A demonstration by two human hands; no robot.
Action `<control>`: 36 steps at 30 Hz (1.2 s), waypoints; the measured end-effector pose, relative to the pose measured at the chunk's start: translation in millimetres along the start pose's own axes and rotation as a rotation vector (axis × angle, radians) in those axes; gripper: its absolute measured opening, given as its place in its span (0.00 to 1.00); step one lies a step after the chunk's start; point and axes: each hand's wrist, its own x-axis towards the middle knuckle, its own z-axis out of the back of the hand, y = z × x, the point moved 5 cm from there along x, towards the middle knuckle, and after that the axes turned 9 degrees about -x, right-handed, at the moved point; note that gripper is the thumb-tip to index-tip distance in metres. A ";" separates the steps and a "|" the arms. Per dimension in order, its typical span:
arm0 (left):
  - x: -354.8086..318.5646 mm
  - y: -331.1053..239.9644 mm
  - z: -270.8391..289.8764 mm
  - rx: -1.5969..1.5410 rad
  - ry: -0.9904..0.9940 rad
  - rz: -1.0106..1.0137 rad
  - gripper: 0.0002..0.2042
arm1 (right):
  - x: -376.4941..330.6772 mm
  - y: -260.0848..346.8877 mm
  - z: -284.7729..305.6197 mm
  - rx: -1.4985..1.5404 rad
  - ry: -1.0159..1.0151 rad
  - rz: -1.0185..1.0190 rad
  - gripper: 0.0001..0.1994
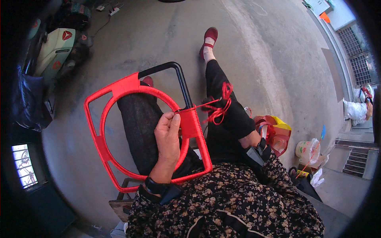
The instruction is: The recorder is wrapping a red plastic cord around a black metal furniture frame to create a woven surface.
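A frame of black tubing, a ring inside a rounded square, stands tilted over my lap, mostly wrapped in red cord. One corner of bare black tube shows at the top right. My left hand is closed, thumb and fingers pinching the wrapped band at the right side, where the ring meets the outer tube. From there a red cord runs right to a loose looped bundle over my right leg. My right hand is beside my right thigh; its fingers are hidden.
A red and yellow bag stands right of my leg, with a white tub beyond it. A scooter is parked at the far left. A power strip lies on the concrete floor. White sacks sit at the far right.
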 end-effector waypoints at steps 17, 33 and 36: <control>-17.2 3.6 -29.6 -0.128 0.290 0.415 0.17 | 4.7 12.5 -6.3 -0.236 -0.007 -0.010 0.16; -13.9 -37.1 -18.9 0.291 0.068 -0.472 0.23 | -4.5 110.1 -32.5 -1.151 -0.477 0.755 0.14; -15.1 -35.8 -15.7 0.355 -0.039 -0.422 0.19 | -1.0 117.6 -105.3 -1.310 0.019 0.881 0.16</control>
